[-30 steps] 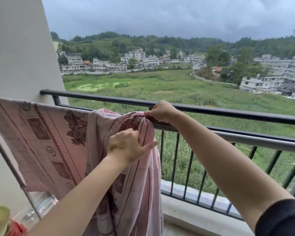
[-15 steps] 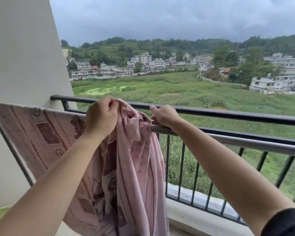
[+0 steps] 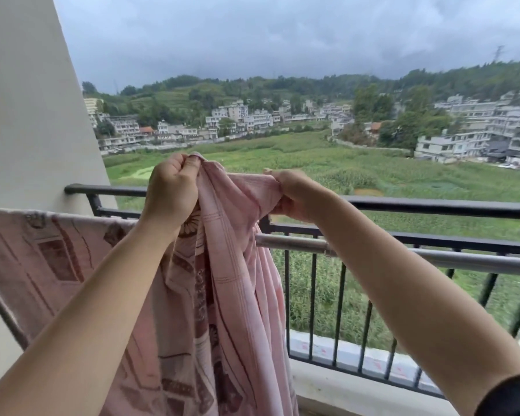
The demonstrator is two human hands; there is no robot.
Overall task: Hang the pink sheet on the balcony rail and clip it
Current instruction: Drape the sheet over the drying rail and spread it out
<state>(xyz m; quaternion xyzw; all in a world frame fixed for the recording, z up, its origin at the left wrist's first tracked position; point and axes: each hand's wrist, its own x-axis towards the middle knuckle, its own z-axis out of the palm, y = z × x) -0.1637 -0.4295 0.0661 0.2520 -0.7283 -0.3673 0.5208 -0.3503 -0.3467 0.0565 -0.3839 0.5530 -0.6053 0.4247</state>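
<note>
The pink sheet (image 3: 228, 295) with brown patterns hangs in a bunch in front of the black balcony rail (image 3: 433, 207). Its left part is spread flat over a bar toward the wall. My left hand (image 3: 171, 190) is closed on a gathered edge of the sheet, lifted above the top rail. My right hand (image 3: 294, 193) grips the same edge a little to the right, at rail height, and the cloth stretches between the two hands. A silver pole (image 3: 463, 259) runs below the top rail, partly covered by the sheet. No clip is visible.
A white wall (image 3: 30, 115) stands at the left, where the rail ends. Black vertical bars (image 3: 339, 310) close the balcony above a low concrete ledge (image 3: 357, 394). Beyond lie a green field, buildings and hills.
Both hands have risen with the sheet's edge, from resting on the rail to above it. My left hand moved from the hanging cloth up to the top edge.
</note>
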